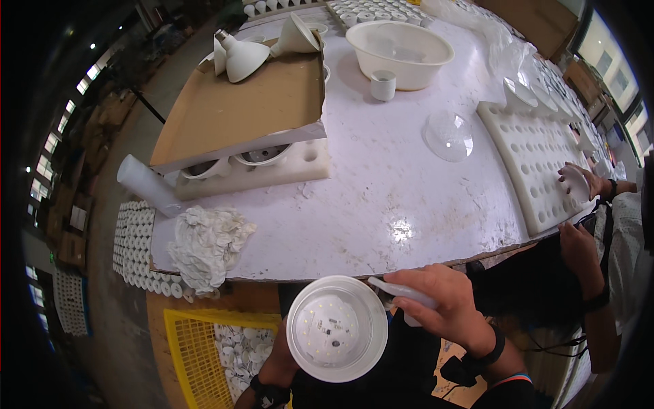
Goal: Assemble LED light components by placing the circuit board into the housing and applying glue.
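Observation:
In front of me, below the table edge, my left hand [279, 358] grips a round white lamp housing [375, 344] from its left side; the cup partly hides the fingers. Its open mouth faces up, showing a white LED board [330, 332] with small yellow chips inside. Just right of the rim, my right hand [443, 300] is closed on a whitish translucent curved piece [402, 292], seen nearly edge-on. I cannot tell exactly what this piece is. Its left end is very close to the housing's rim.
On the table [354, 218] are a crumpled white cloth [208, 245], a cardboard tray [245, 109] with lamp housings, a white basin [402, 54], a clear dome cover [448, 136] and a holed foam block [531, 163]. A yellow basket [180, 341] stands below. A co-worker's hand [579, 183] is at right.

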Demonstrator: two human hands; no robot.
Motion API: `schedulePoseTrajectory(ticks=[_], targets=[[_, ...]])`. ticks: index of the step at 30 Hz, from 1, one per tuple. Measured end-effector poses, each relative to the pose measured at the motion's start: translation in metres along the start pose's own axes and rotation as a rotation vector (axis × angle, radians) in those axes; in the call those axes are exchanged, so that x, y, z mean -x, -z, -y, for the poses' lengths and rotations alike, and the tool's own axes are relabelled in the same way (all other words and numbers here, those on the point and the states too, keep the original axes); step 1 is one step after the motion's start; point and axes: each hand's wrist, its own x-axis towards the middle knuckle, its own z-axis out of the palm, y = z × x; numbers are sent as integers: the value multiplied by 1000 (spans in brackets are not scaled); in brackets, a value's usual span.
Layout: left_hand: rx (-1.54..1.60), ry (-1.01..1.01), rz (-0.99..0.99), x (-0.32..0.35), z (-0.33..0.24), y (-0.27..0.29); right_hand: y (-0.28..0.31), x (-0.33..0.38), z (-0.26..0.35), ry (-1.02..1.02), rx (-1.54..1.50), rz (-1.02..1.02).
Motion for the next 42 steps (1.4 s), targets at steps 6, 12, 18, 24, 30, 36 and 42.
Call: schedulePoseTrajectory(ticks=[6, 12, 18, 24, 30, 36, 42], targets=[[1294, 634, 35, -3, -9, 6, -6, 1, 1, 215, 224, -21], [1445, 639, -19, 1, 7, 10, -7, -1, 1, 290, 283, -19], [641, 331, 5, 5, 11, 11, -10, -2, -1, 328, 298, -26], [397, 578, 110, 23, 54, 40, -11, -2, 0, 357, 298, -40], [616, 489, -74, 21, 46, 32, -10, -3, 0, 362, 337, -27], [674, 622, -135, 17, 40, 34, -8, 0, 0, 369, 383, -28], [729, 567, -194, 20, 58, 34, -5, 0, 1, 395, 426, -19]])
